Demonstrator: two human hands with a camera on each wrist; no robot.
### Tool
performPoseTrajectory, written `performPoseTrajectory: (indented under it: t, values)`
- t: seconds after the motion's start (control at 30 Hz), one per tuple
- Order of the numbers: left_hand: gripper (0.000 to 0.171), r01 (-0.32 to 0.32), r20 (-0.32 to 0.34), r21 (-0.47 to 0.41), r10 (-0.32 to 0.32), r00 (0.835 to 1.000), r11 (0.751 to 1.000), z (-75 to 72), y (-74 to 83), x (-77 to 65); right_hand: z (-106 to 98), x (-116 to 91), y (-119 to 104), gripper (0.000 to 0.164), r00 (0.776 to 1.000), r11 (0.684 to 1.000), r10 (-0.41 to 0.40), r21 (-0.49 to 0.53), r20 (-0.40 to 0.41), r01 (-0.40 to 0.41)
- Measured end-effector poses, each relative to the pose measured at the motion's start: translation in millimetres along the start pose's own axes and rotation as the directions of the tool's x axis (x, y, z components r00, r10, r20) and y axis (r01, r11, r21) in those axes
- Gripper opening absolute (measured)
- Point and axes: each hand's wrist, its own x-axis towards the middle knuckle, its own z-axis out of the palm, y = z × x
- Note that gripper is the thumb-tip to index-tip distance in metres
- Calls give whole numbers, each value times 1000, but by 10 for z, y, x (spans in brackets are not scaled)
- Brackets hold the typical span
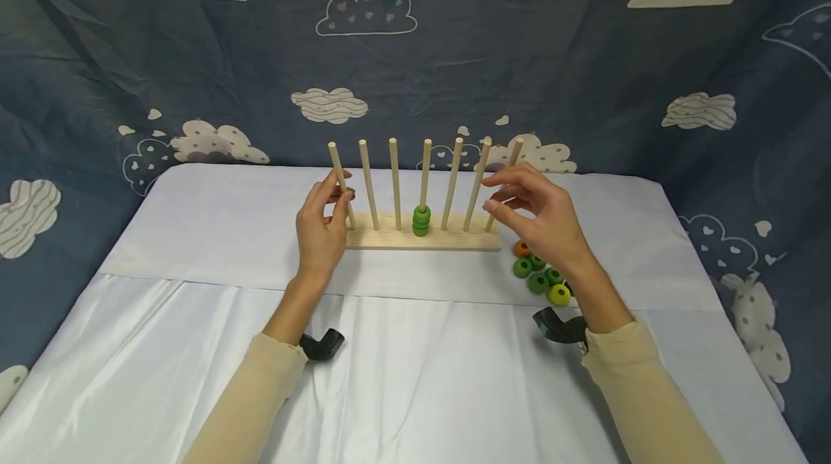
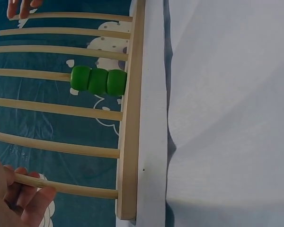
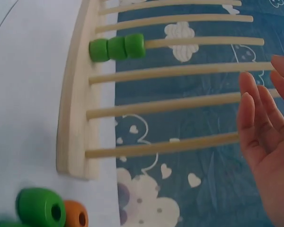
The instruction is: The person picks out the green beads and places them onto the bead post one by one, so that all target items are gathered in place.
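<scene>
Left hand (image 1: 322, 226) pinches end peg (image 2: 85, 190); right hand (image 1: 552, 215) near opposite peg (image 3: 161, 147), fingers (image 1: 517, 176) apart. Yellow bead (image 1: 560, 297) only visible in head view btw.

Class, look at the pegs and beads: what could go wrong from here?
The right hand is close to the loose beads; lowering it might scatter them.
The left hand pinches an end peg; a tug could tilt the rack.
The stacked beads sit on the uncapped middle peg and could then slide off.
</scene>
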Motion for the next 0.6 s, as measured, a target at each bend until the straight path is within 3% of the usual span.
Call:
performPoseTrajectory:
  t: [0.6]
  values:
    - [29, 27, -7, -28, -27, 1000, 999, 13, 5, 29, -145, -179, 260, 24, 996, 995, 71, -78, 48, -67]
